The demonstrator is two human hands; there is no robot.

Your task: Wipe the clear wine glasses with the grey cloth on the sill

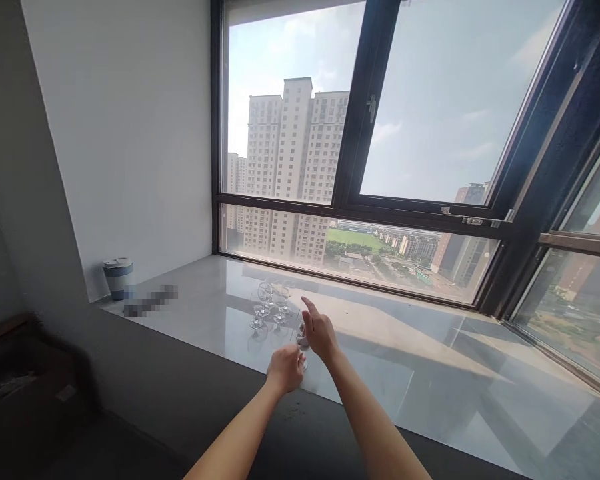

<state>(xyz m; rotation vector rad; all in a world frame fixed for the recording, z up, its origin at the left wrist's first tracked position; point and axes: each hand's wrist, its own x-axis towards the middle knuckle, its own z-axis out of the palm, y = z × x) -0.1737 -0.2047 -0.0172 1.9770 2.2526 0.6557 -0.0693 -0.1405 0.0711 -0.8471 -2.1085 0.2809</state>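
My left hand (286,368) is closed, its fingers wrapped round the lower part of a clear stemmed glass (301,337) just above the sill's front edge. Against the upper part of that glass lies my right hand (320,328), index finger pointing up and the other fingers curled in. A greyish patch shows in or behind the glass between the hands; what it is I cannot make out. Beyond, to the left, several clear stemmed glasses (279,313) stand upright in a cluster, apart from both hands.
The glossy pale window sill (370,360) carries the glasses. A lidded cup with a blue band (118,279) stands at the left wall, beside a blurred-out object (151,301). Dark window frames (350,160) rise behind. Below the sill's front edge, a dark box-like object (35,373) sits lower left.
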